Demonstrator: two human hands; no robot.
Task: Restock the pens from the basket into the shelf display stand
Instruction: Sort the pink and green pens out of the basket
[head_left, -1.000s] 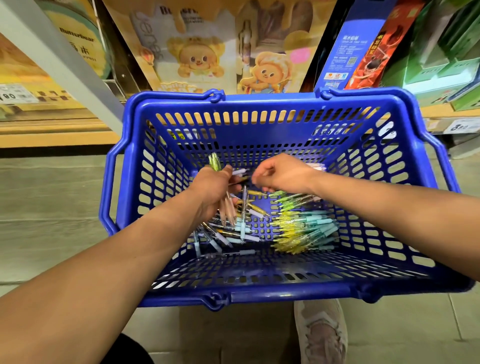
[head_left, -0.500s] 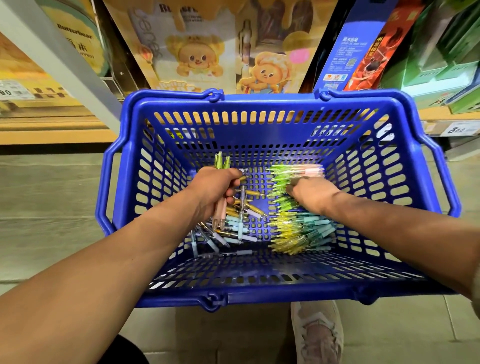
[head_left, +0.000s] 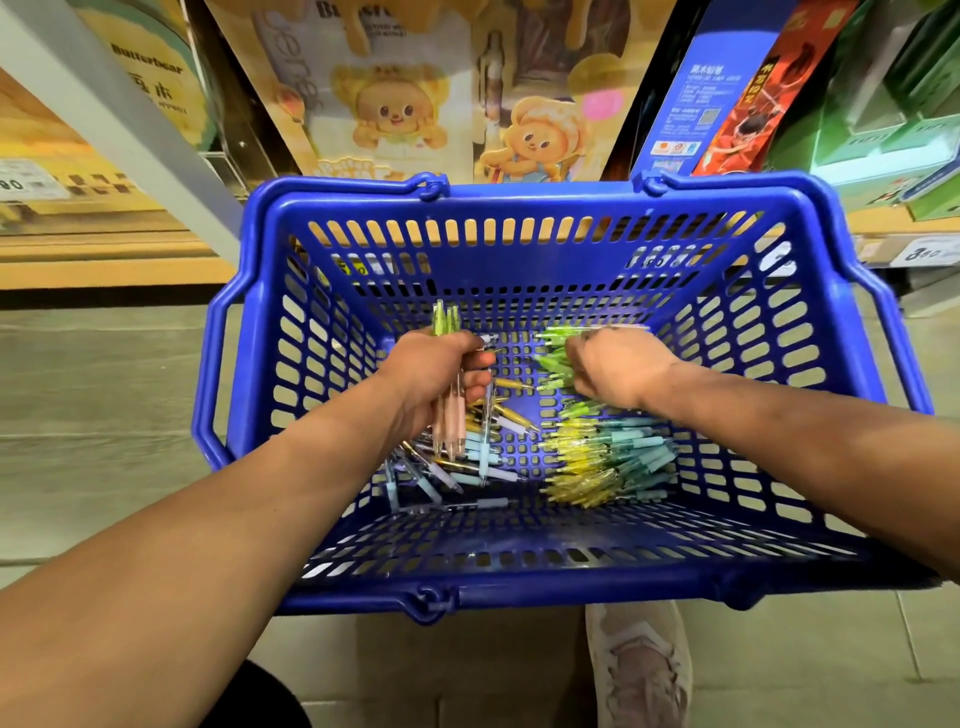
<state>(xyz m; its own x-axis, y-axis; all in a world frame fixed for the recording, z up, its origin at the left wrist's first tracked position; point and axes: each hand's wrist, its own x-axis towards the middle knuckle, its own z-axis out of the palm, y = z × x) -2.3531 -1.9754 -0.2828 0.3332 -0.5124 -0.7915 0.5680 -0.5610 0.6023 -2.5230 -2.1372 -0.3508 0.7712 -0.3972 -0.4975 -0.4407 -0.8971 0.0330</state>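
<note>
- A grey shelf upright (head_left: 130, 135) slants across the upper left, with a white price tag (head_left: 21, 182) on the shelf edge beside it.
- The blue basket (head_left: 519, 205) sits in the middle of the view, on the floor in front of the shelf; its two handles are folded down along its sides.
- The left hand (head_left: 436, 374) reaches in over the basket's left half. Its fingers and thumb are wrapped round a bunch of pens (head_left: 452, 426), held nearly upright: green tops stick out above the fist, pale pink grips hang below.
- Under that fist, loose pens (head_left: 467, 467) lie criss-crossed on the basket floor.
- Behind the basket stands a display card with cartoon bears (head_left: 395, 119).
- Green pens (head_left: 553, 358) lie side by side near the basket's far wall, tips pointing left.
- The right hand (head_left: 613, 369) rests on them, back upward and fingers bent down over the barrels; whether it actually grips any cannot be told.
- Nearer the camera, a pile of yellow and teal pens (head_left: 608, 462) lies on the floor's right half.
- A pale shoe (head_left: 641, 670) shows below the basket's near rim.
- A blue box (head_left: 691, 104) stands on the shelf at upper right.
</note>
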